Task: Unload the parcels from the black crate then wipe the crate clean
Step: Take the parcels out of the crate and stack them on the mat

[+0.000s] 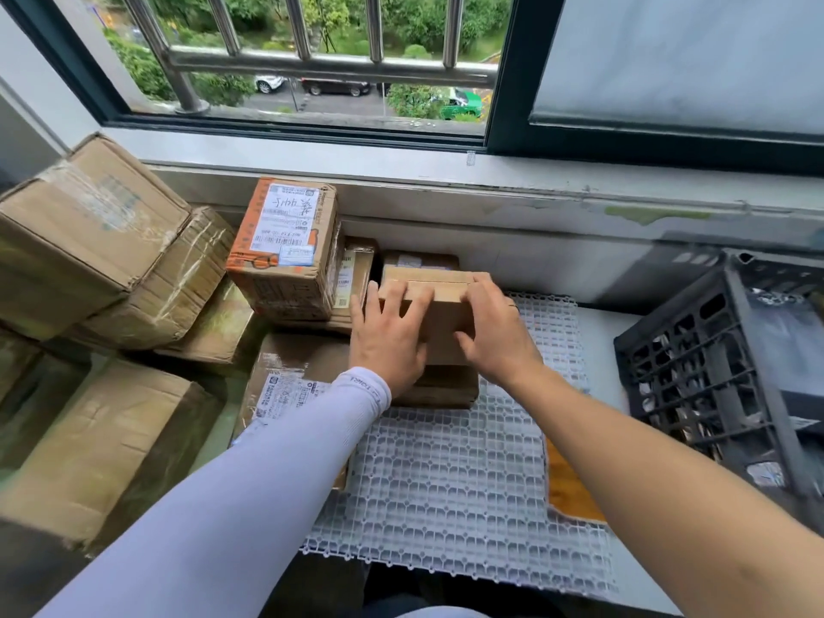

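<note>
A small plain brown parcel stands on top of a flat brown box on the white plastic grid mat. My left hand lies on its left side with the fingers spread over the top edge. My right hand holds its right side, fingers over the top. The black crate stands at the right edge, tilted, with several parcels and plastic bags showing inside.
An orange-taped labelled parcel stands left of the small one, with more parcels behind it. Large cardboard boxes are piled at the left. A window sill and wall run along the back.
</note>
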The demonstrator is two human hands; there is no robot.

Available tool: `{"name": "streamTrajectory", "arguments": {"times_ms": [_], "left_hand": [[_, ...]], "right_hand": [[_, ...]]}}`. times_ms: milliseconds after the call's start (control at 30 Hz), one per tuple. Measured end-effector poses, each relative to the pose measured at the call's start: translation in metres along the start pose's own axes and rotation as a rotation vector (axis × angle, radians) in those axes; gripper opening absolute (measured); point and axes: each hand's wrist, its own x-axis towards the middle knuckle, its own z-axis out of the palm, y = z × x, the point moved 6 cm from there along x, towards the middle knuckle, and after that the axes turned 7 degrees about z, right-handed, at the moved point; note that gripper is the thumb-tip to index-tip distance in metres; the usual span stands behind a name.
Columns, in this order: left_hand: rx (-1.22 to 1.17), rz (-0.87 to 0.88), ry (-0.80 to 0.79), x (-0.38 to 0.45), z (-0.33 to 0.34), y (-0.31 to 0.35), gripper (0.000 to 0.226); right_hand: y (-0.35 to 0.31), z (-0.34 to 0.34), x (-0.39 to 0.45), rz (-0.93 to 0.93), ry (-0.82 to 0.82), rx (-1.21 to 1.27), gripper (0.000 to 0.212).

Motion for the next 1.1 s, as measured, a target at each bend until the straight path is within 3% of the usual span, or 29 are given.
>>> {"name": "streamTrajectory", "arguments": {"times_ms": [100,400,633,833,933,1100], "left_hand": [[0.004,-0.044,-0.089,-0.008,0.013,-0.002,0.087],[0.094,0.040,-0.166,-0.005,0.011,-0.004,0.098],[-0.044,0.154,-0.181,0.010,0.005,-0.010,0.104],[-0.103,0.149,-0.254,0.033,0.003,-0.013,0.107],[-0.181,0.135,-0.353,0.043,0.009,-0.019,0.123],[-0.192,0.232,-0.250,0.038,0.003,-0.012,0.128]], "right_hand": [[0.000,0.011,-0.013,-0.026,0.040,-0.070,0.040],[0.001,0.013,-0.037,-0.026,0.128,-0.173,0.033],[0.007,-0.013,-0.013,-0.049,0.136,-0.010,0.060],[0.019,-0.001,0.021,0.119,-0.274,-0.050,0.102],[0.020,0.006,0.026,0.143,-0.374,-0.017,0.099],[0.013,-0.005,0.021,0.071,-0.259,0.018,0.079]]}}
